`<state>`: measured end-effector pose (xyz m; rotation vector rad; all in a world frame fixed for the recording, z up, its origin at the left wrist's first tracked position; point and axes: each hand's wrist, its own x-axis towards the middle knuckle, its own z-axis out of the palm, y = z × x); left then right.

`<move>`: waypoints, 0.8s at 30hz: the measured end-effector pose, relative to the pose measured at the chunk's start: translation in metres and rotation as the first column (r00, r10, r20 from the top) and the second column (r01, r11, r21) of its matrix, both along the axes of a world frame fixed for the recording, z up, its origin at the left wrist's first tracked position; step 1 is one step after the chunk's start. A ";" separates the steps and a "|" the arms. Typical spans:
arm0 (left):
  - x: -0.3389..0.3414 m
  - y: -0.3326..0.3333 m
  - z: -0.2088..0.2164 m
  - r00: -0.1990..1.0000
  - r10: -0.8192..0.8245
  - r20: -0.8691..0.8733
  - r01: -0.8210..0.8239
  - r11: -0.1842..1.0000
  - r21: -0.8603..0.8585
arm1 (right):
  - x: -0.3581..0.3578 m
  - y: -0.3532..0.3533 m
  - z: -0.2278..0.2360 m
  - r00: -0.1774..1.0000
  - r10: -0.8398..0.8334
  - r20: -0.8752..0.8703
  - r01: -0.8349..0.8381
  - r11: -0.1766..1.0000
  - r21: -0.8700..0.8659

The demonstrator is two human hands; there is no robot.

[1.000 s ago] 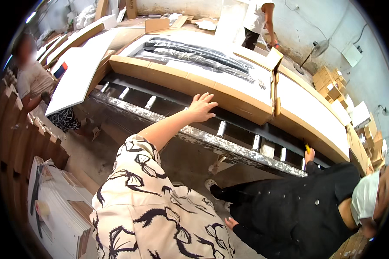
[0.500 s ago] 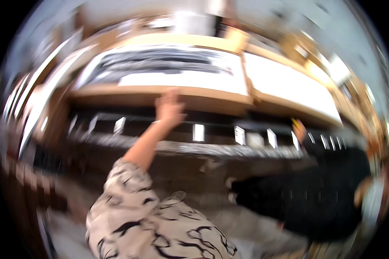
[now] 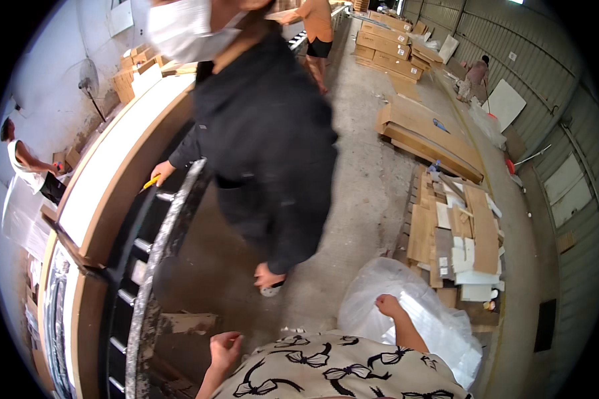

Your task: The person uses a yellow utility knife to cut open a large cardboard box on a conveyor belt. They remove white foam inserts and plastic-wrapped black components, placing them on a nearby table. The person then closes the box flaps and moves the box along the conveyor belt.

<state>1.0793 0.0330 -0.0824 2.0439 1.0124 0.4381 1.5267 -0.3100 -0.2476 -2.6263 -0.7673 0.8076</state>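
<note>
My left hand (image 3: 225,349) is low in front of me, beside the roller conveyor, its fingers curled with nothing visible in them. My right hand (image 3: 391,306) is out at my right side, closed into a loose fist, in front of a heap of clear plastic film (image 3: 406,312) on the floor. Neither hand touches the conveyor (image 3: 154,263). On the conveyor lie long open cartons: one holds a white panel (image 3: 123,146), and the nearer one (image 3: 86,326) holds something wrapped in plastic.
A person in black (image 3: 266,146) stands close ahead by the conveyor, a yellow cutter (image 3: 151,181) in one hand. Flat cardboard (image 3: 432,133) and a pile of cardboard scraps (image 3: 456,233) lie to the right. Stacked cartons (image 3: 386,46) and other people are farther off.
My view has swung right, away from facing the conveyor squarely. My left hand, earlier stretched toward the carton's edge, is now drawn back near my body. My right hand has come into view.
</note>
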 end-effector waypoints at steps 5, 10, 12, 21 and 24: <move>0.186 -0.005 0.007 0.903 -0.412 0.121 0.415 0.910 0.002 | 0.119 0.080 0.043 0.989 0.120 -0.084 -0.101 0.975 0.197; 0.378 0.040 0.020 0.773 -0.619 0.140 0.618 0.784 0.058 | 0.241 0.228 0.106 0.988 0.117 -0.101 -0.064 0.904 0.423; 0.465 0.073 0.027 0.753 -0.632 0.185 0.623 0.775 0.109 | 0.295 0.274 0.121 0.986 0.147 -0.075 -0.110 0.924 0.367; 0.780 0.233 0.091 0.791 -0.494 0.361 0.551 0.832 -0.069 | 0.511 0.134 -0.005 0.975 -0.169 -0.142 0.127 0.957 -0.262; 0.843 0.287 0.067 0.946 -0.229 0.227 0.289 0.915 -0.280 | 0.593 0.142 -0.009 0.930 -0.291 -0.226 0.145 0.852 -0.502</move>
